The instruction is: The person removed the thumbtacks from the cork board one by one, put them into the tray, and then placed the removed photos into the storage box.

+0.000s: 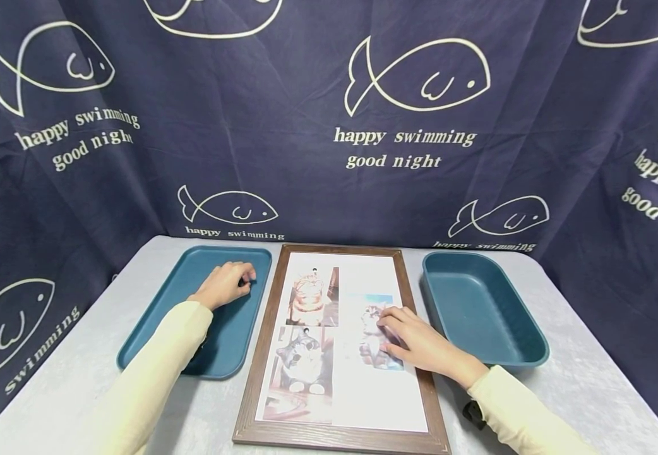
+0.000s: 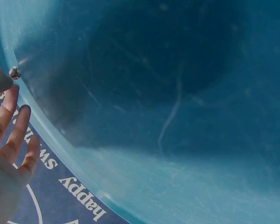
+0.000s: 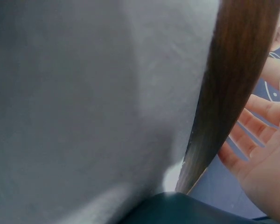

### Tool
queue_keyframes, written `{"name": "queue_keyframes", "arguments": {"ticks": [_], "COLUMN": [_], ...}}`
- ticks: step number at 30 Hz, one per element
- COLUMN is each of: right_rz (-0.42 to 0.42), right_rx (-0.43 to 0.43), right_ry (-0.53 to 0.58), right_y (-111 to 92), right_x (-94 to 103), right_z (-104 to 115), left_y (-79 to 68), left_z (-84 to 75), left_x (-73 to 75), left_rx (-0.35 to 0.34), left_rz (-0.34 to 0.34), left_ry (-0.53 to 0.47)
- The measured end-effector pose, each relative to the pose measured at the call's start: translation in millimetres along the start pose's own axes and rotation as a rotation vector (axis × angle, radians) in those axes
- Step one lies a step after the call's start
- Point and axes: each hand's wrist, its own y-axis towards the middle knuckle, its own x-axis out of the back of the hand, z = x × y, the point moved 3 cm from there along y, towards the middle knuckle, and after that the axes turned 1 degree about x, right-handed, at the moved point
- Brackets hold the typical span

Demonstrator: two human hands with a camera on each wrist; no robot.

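I look down on a pale grey table (image 1: 585, 379) with a mottled top; a brown picture frame (image 1: 340, 437) lies across its middle, around a white sheet (image 1: 374, 404); a flat teal tray (image 1: 187, 284) lies to its left, a deeper teal box (image 1: 539, 344) stands to its right; past the table hangs a dark blue curtain (image 1: 300, 82) with white fish and the words "happy swimming good night", along the back and both sides.

On the sheet I see a grey cat photo (image 1: 300, 385) at the near left, with a second photo (image 1: 310, 300) beyond it; to their right lies the cat photo under the right hand (image 1: 420, 341); its long axis runs near to far, like the frame's, with the cat's head at the far end; the right fingers rest on its right part, thumb apart; the left hand (image 1: 229, 284) is over the tray's right side, outer fingers spread, a shiny bead (image 2: 15, 73) by the thumb tip; whether thumb and forefinger pinch it, I cannot tell.
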Motion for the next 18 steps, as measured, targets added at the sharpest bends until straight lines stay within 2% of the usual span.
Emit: {"name": "queue_keyframes", "arguments": {"ticks": [10, 18], "right_rz": [0.002, -0.001], "right_rx": [0.002, 0.012], "right_ry": [0.0, -0.01], "right_y": [0.1, 0.1], "right_x": [0.6, 1.5], "right_z": [0.3, -0.1], "left_y": [2.0, 6.8], "left_z": [-2.7, -17.9], "left_x": [1.4, 8.7], "left_rx": [-0.004, -0.011], "left_rz": [-0.016, -0.011], "left_ry": [0.022, 0.011]}}
